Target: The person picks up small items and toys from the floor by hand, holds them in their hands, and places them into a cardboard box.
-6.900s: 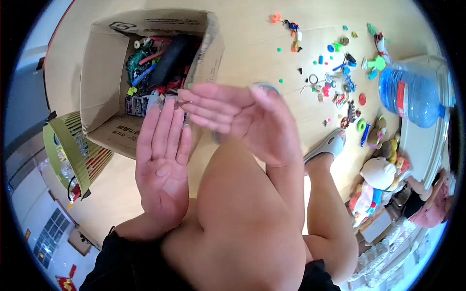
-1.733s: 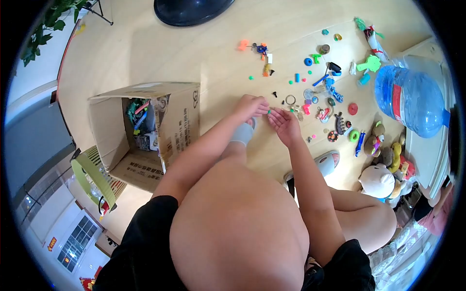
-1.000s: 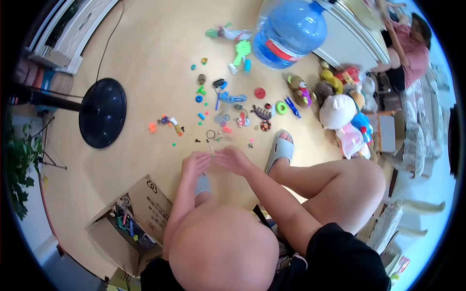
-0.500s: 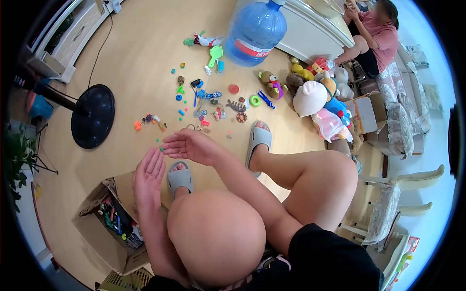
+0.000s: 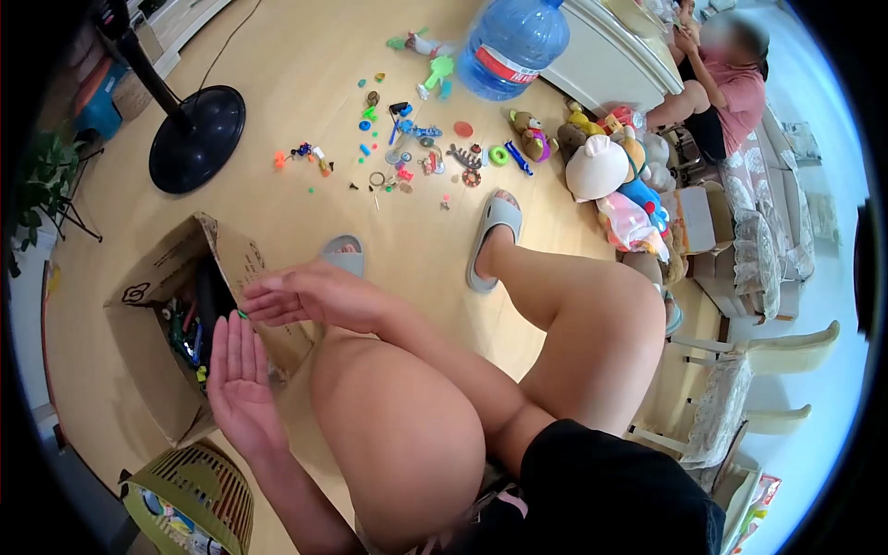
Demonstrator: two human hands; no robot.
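Observation:
My left hand (image 5: 245, 393) is palm up, its fingers stretched out side by side over the near edge of a cardboard box (image 5: 254, 277). My right hand (image 5: 319, 296) reaches across, also flat, with its fingertips close to the left fingertips. A tiny green piece (image 5: 242, 314) shows at the left fingertips, between the two hands; its kind is too small to make out. Inside the box lie a dark object (image 5: 215, 291) and several coloured toys (image 5: 190, 333), partly hidden by the box wall and my hands.
Small toys (image 5: 421, 139) lie scattered on the floor ahead. A green basket (image 5: 208, 486) stands beside the box. A fan base (image 5: 197, 139), a blue water bottle (image 5: 518, 42) and plush toys (image 5: 597, 166) stand farther out. A person (image 5: 731, 92) sits at the back right.
Both hands have moved left and nearer, from above the floor to the box, with the tiny green piece still at the fingertips. The view has turned, showing more of the box and basket.

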